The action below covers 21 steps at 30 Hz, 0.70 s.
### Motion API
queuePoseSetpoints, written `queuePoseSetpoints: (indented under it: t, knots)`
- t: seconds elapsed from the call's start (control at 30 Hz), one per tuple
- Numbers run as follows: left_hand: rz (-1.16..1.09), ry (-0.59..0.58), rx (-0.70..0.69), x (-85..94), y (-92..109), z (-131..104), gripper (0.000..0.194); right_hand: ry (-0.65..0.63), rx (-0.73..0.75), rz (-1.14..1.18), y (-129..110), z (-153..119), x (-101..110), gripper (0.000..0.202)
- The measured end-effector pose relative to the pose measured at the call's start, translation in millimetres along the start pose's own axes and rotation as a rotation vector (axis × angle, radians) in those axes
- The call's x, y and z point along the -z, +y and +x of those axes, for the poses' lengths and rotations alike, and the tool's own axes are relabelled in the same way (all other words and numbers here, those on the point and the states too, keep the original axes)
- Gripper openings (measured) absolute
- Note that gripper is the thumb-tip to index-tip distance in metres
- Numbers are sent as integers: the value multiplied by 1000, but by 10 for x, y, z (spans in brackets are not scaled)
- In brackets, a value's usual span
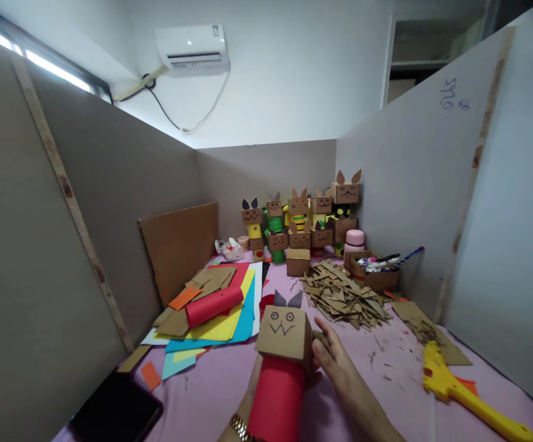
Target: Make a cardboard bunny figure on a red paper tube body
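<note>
A cardboard animal figure stands upright before me, with a box head, dark pointed ears and a drawn zigzag mouth. Its body is a red paper tube. My left hand wraps around the figure from behind, mostly hidden by the tube, a gold watch at its wrist. At the right side of the head, my right hand pinches a small brown cardboard piece between thumb and fingers. Whether that piece is fixed to the box cannot be made out.
Coloured paper sheets and a red paper roll lie left. Cardboard scraps are heaped beyond my right hand. Several finished figures line the back. A yellow glue gun, a pen box and a dark tablet-like device sit around.
</note>
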<state>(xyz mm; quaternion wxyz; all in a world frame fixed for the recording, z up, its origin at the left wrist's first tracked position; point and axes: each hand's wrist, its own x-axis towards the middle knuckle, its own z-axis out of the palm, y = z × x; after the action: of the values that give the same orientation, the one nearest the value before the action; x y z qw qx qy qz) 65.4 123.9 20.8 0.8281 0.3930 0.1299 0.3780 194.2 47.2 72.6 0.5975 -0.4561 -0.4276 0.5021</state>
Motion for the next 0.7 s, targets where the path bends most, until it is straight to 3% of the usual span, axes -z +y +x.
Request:
queuePoseSetpoints:
  t: [0.1,0.23,0.33,0.57,0.63,0.7]
  knots:
    - [-38,22,66,-45,-19,22,49,30,-37,101,-25,-27,-61,99]
    - [-73,46,144,-153,-30,9,51,91,-21,242,3,-45,-67,69]
    - [-72,89,146,-230,-16,-36,51,175,3,325,67,-17,-34,60]
    - [317,566,-287,-273,-32,-237,44,400,176,356,133,65,41,75]
    - [379,701,-325,-259,-126,-312,45,487,256,360,138,82,63,78]
    - [357,749,-295,-263,-257,-367,45,543,321,375,142,95,76,79]
